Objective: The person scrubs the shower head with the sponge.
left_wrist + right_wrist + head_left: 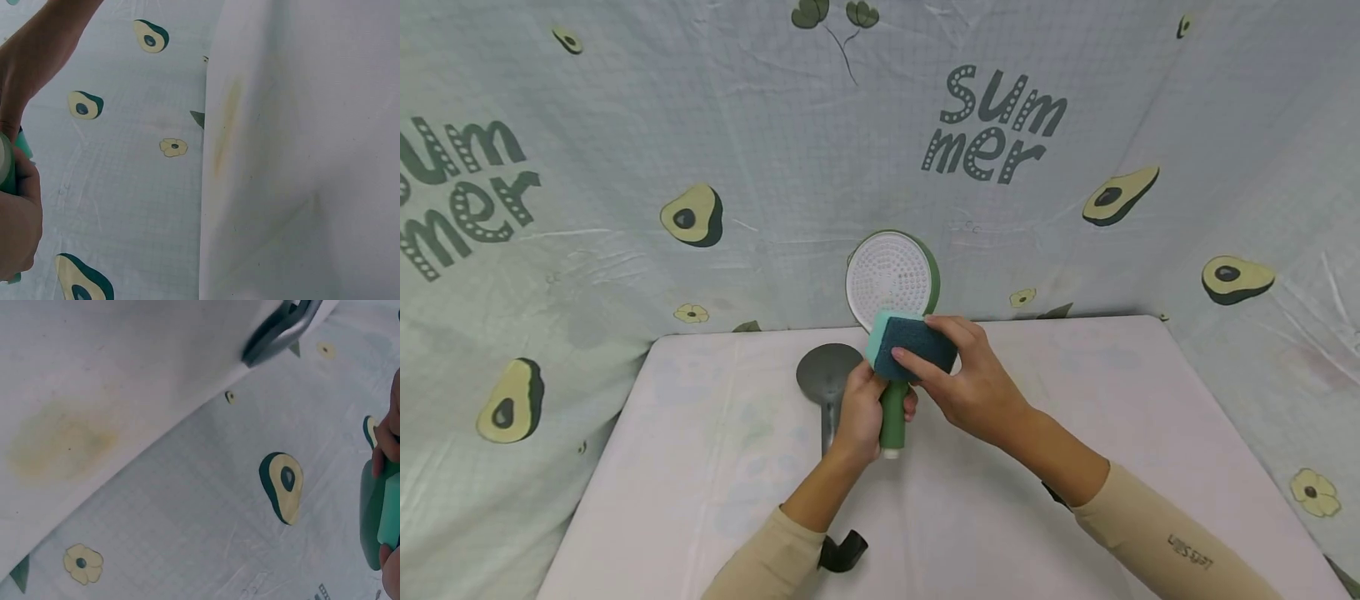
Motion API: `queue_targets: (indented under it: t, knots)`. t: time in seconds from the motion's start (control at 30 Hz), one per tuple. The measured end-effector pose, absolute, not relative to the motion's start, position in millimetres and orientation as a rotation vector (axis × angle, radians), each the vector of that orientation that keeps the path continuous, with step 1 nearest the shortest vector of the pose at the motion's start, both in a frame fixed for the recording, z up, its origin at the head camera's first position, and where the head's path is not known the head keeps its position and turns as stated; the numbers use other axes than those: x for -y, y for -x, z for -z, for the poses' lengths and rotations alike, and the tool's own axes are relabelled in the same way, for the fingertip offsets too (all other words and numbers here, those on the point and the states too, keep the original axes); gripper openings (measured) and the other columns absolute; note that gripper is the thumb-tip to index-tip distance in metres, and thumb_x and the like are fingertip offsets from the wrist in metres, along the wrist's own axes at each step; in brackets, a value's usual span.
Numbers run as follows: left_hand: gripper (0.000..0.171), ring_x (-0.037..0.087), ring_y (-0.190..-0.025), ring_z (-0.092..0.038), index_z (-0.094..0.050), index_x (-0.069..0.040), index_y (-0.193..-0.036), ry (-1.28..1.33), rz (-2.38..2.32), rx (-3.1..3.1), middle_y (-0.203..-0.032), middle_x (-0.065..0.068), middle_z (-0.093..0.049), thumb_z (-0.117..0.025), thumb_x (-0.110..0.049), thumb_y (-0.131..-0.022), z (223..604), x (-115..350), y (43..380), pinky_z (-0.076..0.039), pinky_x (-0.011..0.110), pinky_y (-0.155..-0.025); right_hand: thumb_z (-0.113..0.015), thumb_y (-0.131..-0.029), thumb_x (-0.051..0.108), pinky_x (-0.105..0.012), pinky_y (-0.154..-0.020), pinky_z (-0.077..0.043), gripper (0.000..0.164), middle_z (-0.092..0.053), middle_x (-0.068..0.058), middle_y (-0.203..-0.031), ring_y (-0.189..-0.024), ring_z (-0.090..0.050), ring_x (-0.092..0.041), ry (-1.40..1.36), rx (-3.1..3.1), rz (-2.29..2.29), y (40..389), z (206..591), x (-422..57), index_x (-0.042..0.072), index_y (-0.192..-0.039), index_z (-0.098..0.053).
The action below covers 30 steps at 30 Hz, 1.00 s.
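A green shower head [892, 279] with a round white nozzle face stands upright, face toward the head camera. My left hand [861, 412] grips its green handle, and the white end pokes out below. Over the neck, my right hand [973, 375] pinches a sponge [913, 346], dark on one side and light teal on the other. The sponge covers the part where head and handle meet. At the edge of the left wrist view the left hand [19, 231] shows on the green handle. The right wrist view catches the sponge [390, 515] beside the green shower head [370, 519].
A grey shower head [829, 375] lies on the white table [1037, 517], left of my left hand. A black curved pipe piece [842, 552] lies near the left sleeve. Behind the table hangs a patterned cloth [775, 167].
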<state>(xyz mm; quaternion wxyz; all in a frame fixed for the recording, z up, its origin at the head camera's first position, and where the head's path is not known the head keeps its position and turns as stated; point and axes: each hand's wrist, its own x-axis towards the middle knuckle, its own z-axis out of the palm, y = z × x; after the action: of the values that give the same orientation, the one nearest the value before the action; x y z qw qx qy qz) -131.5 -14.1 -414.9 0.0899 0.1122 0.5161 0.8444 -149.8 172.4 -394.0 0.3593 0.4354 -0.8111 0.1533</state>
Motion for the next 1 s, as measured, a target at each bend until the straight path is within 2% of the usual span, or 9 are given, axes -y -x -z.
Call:
queue_targets:
  t: [0.07, 0.2, 0.4, 0.57, 0.7, 0.77, 0.83, 0.93, 1.0]
  knots:
    - [0.029, 0.008, -0.055, -0.056, -0.049, 0.000, -0.118, -0.357, -2.496, -1.542, -0.076, 0.001, -0.061, -0.025, -0.013, -0.112, 415.1, 14.5, 132.1, -0.052, 0.020, -0.053, -0.069, -0.099, 0.009, -0.057, -0.099, -0.052, 0.050, -0.036, -0.027, -0.145, -0.127, -0.049, -0.045, -1.126, 2.081, -0.373, 149.7, 394.0, -173.3, 0.024, -0.143, -0.052]
    - [0.032, 0.008, -0.057, -0.056, -0.047, 0.003, -0.123, -0.401, -2.461, -1.528, -0.084, 0.001, -0.060, -0.025, -0.018, -0.113, 415.0, 15.5, 132.6, -0.051, 0.019, -0.053, -0.074, -0.094, 0.006, -0.056, -0.100, -0.053, 0.054, -0.037, -0.027, -0.144, -0.128, -0.047, -0.045, -1.073, 2.058, -0.396, 153.5, 382.7, -177.9, 0.025, -0.141, -0.054]
    - [0.030, 0.008, -0.058, -0.055, -0.045, 0.001, -0.117, -0.409, -2.395, -1.580, -0.086, 0.002, -0.058, -0.024, -0.020, -0.114, 417.2, 18.3, 130.9, -0.051, 0.020, -0.053, -0.079, -0.090, 0.005, -0.059, -0.101, -0.052, 0.066, -0.034, -0.028, -0.151, -0.136, -0.043, -0.044, -0.834, 2.086, -0.669, 165.5, 355.7, -187.3, 0.017, -0.148, -0.050]
    - [0.029, 0.009, -0.059, -0.056, -0.044, 0.004, -0.115, -0.467, -2.357, -1.684, -0.088, 0.003, -0.058, -0.025, -0.017, -0.113, 419.6, 21.6, 131.0, -0.052, 0.021, -0.054, -0.076, -0.091, 0.001, -0.060, -0.101, -0.052, 0.074, -0.032, -0.027, -0.154, -0.135, -0.046, -0.039, -0.697, 2.168, -0.962, 170.9, 347.7, -191.4, 0.011, -0.156, -0.042]
    - [0.029, 0.009, -0.060, -0.057, -0.044, 0.006, -0.116, -0.505, -2.387, -1.746, -0.090, 0.004, -0.058, -0.026, -0.017, -0.113, 417.3, 23.7, 134.1, -0.052, 0.021, -0.056, -0.071, -0.094, 0.000, -0.061, -0.097, -0.055, 0.077, -0.032, -0.026, -0.153, -0.132, -0.050, -0.038, -0.700, 2.182, -1.168, 164.1, 367.3, -185.6, 0.009, -0.160, -0.032]
    - [0.029, 0.009, -0.061, -0.058, -0.044, 0.007, -0.116, -0.518, -2.411, -1.774, -0.092, 0.004, -0.059, -0.027, -0.017, -0.113, 415.1, 24.5, 135.9, -0.053, 0.021, -0.057, -0.067, -0.098, 0.003, -0.057, -0.099, -0.056, 0.075, -0.032, -0.026, -0.153, -0.131, -0.053, -0.038, -0.752, 2.172, -1.263, 158.7, 382.2, -180.1, 0.006, -0.160, -0.024]
    - [0.029, 0.010, -0.063, -0.059, -0.043, 0.007, -0.116, -0.530, -2.423, -1.805, -0.094, 0.006, -0.059, -0.029, -0.018, -0.114, 413.5, 25.0, 137.9, -0.055, 0.022, -0.059, -0.063, -0.103, 0.009, -0.046, -0.105, -0.055, 0.072, -0.030, -0.027, -0.152, -0.128, -0.055, -0.036, -0.821, 2.148, -1.356, 153.1, 396.5, -175.0, 0.002, -0.158, -0.017]
    - [0.030, 0.010, -0.066, -0.061, -0.043, 0.007, -0.119, -0.556, -2.400, -1.841, -0.097, 0.012, -0.059, -0.030, -0.019, -0.114, 413.2, 25.4, 139.4, -0.057, 0.023, -0.062, -0.057, -0.107, 0.017, -0.029, -0.111, -0.049, 0.069, -0.030, -0.029, -0.150, -0.130, -0.054, -0.027, -0.880, 2.104, -1.439, 148.7, 407.8, -172.2, -0.002, -0.155, -0.011]
    - [0.029, 0.010, -0.069, -0.062, -0.043, 0.007, -0.120, -0.582, -2.359, -1.876, -0.100, 0.018, -0.059, -0.031, -0.018, -0.114, 415.1, 25.7, 140.1, -0.058, 0.024, -0.064, -0.055, -0.107, 0.014, -0.022, -0.113, -0.045, 0.068, -0.031, -0.028, -0.150, -0.131, -0.052, -0.019, -0.891, 2.067, -1.481, 149.5, 405.4, -175.0, -0.003, -0.154, -0.009]
